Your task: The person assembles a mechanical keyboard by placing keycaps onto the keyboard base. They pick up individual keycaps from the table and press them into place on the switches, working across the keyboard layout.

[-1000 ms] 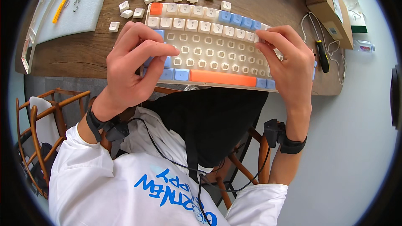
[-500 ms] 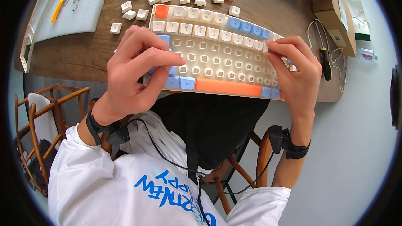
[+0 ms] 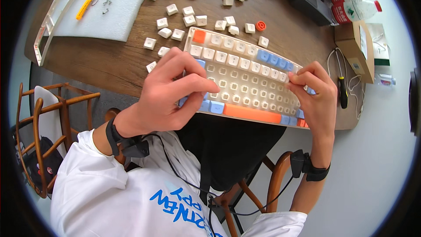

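A keyboard [image 3: 245, 85] in a pale, translucent case lies at a slant at the table's near edge. White keycaps fill its two upper rows, with blue and orange ones among them. Its middle rows show bare switch sockets, and an orange space bar [image 3: 252, 113] sits in the lowest row. My left hand [image 3: 173, 92] is bent over the keyboard's left end, index finger and thumb close together above the sockets; anything between them is hidden. At the right end of the number row, my right hand [image 3: 313, 94] pinches a white keycap [image 3: 283, 77], partly covered by the fingertips.
Loose white keycaps [image 3: 188, 20] lie scattered beyond the keyboard, near an orange round piece [image 3: 261, 26]. A yellow screwdriver [image 3: 87, 4] and small screws rest on a foam sheet [image 3: 118, 22] at left. A black screwdriver [image 3: 342, 92], cables, a cardboard box [image 3: 351, 46] and bottles [image 3: 355, 8] stand right.
The view has shifted, so the table, keyboard and hands appear lower and farther right, with more keycaps showing at the back. Both hands keep nearly the same places on the keyboard.
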A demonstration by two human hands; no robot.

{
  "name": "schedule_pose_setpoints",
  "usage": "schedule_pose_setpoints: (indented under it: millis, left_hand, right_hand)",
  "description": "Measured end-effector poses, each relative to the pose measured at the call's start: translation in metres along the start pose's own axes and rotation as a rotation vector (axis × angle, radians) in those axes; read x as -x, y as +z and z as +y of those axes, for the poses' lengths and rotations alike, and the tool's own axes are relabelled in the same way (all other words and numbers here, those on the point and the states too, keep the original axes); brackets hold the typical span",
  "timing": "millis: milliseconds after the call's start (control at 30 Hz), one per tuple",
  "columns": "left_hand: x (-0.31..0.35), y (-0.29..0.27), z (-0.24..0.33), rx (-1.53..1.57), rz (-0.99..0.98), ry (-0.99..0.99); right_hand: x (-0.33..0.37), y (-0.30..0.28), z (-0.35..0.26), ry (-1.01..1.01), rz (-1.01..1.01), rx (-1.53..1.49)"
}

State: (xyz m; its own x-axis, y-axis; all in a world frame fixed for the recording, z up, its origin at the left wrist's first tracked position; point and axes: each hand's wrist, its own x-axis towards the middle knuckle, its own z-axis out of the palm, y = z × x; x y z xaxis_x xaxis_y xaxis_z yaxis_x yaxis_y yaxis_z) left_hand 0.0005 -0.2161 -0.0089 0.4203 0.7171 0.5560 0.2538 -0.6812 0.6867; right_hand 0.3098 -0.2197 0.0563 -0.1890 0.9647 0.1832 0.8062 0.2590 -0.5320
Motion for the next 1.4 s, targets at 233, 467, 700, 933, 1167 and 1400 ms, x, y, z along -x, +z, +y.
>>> schedule_pose_setpoints:
  millis: [233, 467, 700, 933, 1167, 1400]
  left_hand:
    - [0.001, 0.000, 0.000, 0.021, 0.021, -0.004]
    - [0.003, 0.000, 0.000, 0.046, 0.023, -0.007]
    - [0.003, 0.002, -0.003, 0.096, 0.072, 0.014]
    - [0.003, 0.005, -0.003, 0.094, 0.071, 0.002]
    - [0.002, 0.005, -0.005, 0.115, 0.074, 0.007]
    - [0.001, 0.003, -0.004, 0.100, 0.034, 0.001]
  right_hand:
    - [-0.004, -0.005, 0.004, -0.010, -0.053, -0.010]
    - [0.001, -0.003, 0.007, 0.028, -0.040, 0.006]
    - [0.004, 0.001, 0.005, 0.028, -0.031, 0.026]
    - [-0.038, -0.029, -0.029, 0.018, -0.195, 0.133]
    - [-0.152, 0.008, -0.022, -0.225, -0.194, 0.200]
    - [-0.219, 0.068, -0.011, -0.330, -0.231, 0.399]
